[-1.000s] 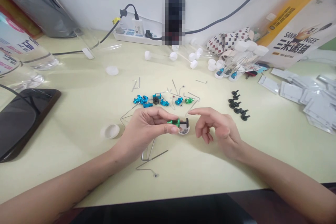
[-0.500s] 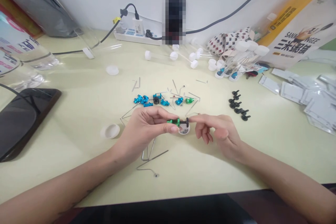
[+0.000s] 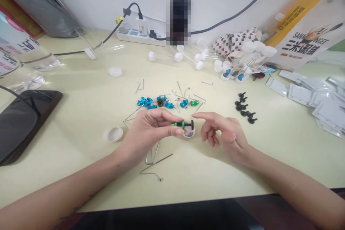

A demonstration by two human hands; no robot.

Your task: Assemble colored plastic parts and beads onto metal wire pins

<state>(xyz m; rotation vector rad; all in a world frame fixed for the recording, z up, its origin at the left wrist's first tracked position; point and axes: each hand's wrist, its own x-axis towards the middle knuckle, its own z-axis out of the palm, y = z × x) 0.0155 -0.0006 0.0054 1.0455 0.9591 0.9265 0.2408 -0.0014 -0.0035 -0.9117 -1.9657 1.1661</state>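
Between thumb and fingers, my left hand [image 3: 152, 125] pinches a small green metal fitting [image 3: 181, 125], its left end hidden by the fingers. A black thumbscrew [image 3: 190, 125] with a round head sticks out of the fitting's right side. My right hand [image 3: 222, 127] hovers just right of it, holding nothing; its index finger points left near the screw head and the other fingers are loosely bent. Below the screw sits a small white cup [image 3: 189, 133] with tiny bits inside, partly hidden. Behind the hands lie blue metal fittings [image 3: 169, 105] and another green fitting [image 3: 194, 103].
Several black thumbscrews [image 3: 244, 107] lie to the right. Bent metal rods [image 3: 153, 165] are scattered around my left hand, near a white cap [image 3: 114, 134]. Clear tubes with white caps [image 3: 199, 65] stand and lie at the back. White packets [image 3: 304, 95] are piled far right; a black device [image 3: 27, 125] sits left.
My right index finger has lifted off the screw head and moved slightly up and left. My left hand and the green fitting have stayed in place.
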